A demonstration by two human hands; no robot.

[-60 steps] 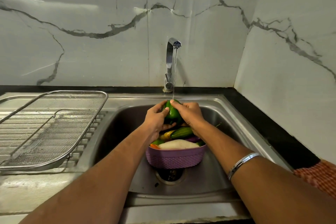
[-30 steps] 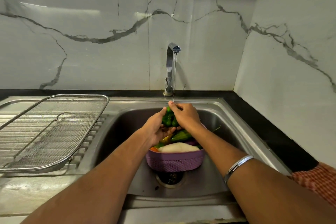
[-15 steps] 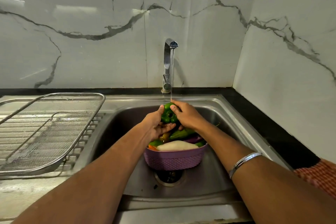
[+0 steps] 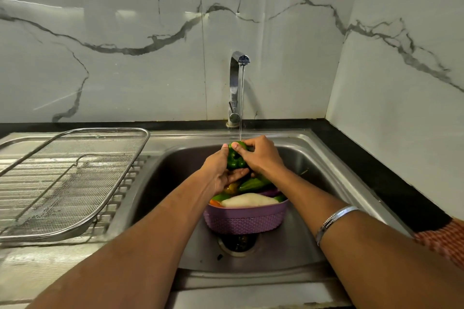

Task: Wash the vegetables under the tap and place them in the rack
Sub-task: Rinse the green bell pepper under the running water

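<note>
From the head camera, the green capsicum [image 4: 235, 158] is held up under the thin stream falling from the tap [image 4: 236, 88], directly above the purple basket [image 4: 244, 218] that stands in the sink [image 4: 326, 173] over the drain. That placement looks deliberate: the runoff drops back through the basket and into the drain rather than onto the tabletop [image 4: 371, 165], and the other vegetables [image 4: 251, 199], among them a pale long one, a cucumber-like green one and something orange at the rim, wait right beneath for their turn. The rack [image 4: 75, 173], a steel mesh tray, lies on the ribbed drainboard just beside the sink on the left, near enough for a short carry; nothing is visible in it, so the task seems to be at an early stage. The left hand [image 4: 218, 170] cups the capsicum from below and from its left side, palm turned up, its fingers curled under the vegetable. The right hand [image 4: 261, 155] closes over it from the top and right, thumb and fingers [image 4: 244, 144] bent round the crown where the water lands. Both forearms reach forward over the sink's near edge and converge at the stream; a metal bangle [image 4: 334, 218] sits on the right wrist. The grip suits rubbing and turning the capsicum under the water.
</note>
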